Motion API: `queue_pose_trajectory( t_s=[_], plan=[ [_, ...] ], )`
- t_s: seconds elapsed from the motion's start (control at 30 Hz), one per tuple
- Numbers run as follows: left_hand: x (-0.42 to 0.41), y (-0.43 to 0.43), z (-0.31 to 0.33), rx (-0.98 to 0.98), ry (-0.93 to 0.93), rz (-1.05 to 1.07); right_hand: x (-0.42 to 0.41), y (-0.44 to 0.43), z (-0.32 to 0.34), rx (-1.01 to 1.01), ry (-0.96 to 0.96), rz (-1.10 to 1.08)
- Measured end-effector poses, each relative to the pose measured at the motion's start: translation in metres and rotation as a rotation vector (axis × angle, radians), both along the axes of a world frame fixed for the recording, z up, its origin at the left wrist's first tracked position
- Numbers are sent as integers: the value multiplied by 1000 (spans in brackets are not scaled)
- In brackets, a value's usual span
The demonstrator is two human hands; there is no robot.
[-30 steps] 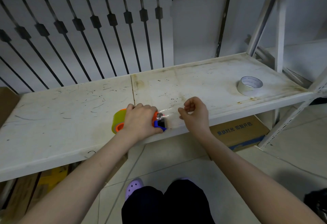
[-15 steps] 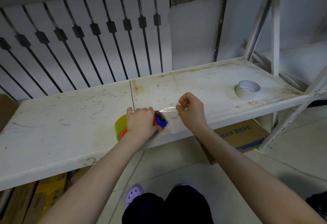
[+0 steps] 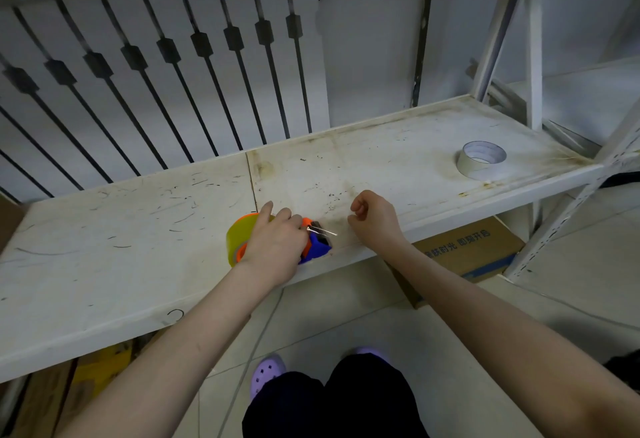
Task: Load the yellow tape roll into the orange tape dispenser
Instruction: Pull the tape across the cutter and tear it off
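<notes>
Your left hand [image 3: 277,247] clamped down over the orange tape dispenser [image 3: 313,242] at the front edge of the white shelf [image 3: 121,247], the yellow tape roll [image 3: 237,238] seated in it and poking out on the left. Your right hand [image 3: 375,221] was curled into a loose fist just beside the dispenser's blue nose, and I couldn't tell whether it pinched anything. A white tape roll [image 3: 481,160] sat well apart on the right.

Left hand [image 3: 275,247] palm-down, fingers wrapped — right hand [image 3: 375,221] curled in a pinch.
</notes>
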State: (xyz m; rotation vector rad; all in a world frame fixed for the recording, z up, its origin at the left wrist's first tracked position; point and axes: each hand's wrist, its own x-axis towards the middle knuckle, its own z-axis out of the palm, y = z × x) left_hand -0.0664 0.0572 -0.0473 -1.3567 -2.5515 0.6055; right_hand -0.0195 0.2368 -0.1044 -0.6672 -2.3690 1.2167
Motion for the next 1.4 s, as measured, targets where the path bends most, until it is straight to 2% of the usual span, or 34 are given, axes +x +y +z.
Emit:
queue_pose_trajectory(
  t_s=[0.27,0.53,0.8,1.0,1.17,1.27,1.4],
  plan=[
    [5,-4,-10,-57,13,12,11,-6,-6,-148,170,-42],
    [7,3,-3,-15,-83,37,7,0,-7,-247,2,-67],
    [4,9,1,-66,-109,50,1,2,-1,-245,7,-108],
    [2,20,10,91,-176,123,-2,5,-2,-262,-70,-111],
    [-12,42,6,75,-312,230,-2,5,4,-268,-79,-97],
    [-13,44,8,137,-301,220,0,8,4,-298,-64,-95],
    [-10,35,13,314,-271,204,5,10,14,-328,0,-107]
  ],
)
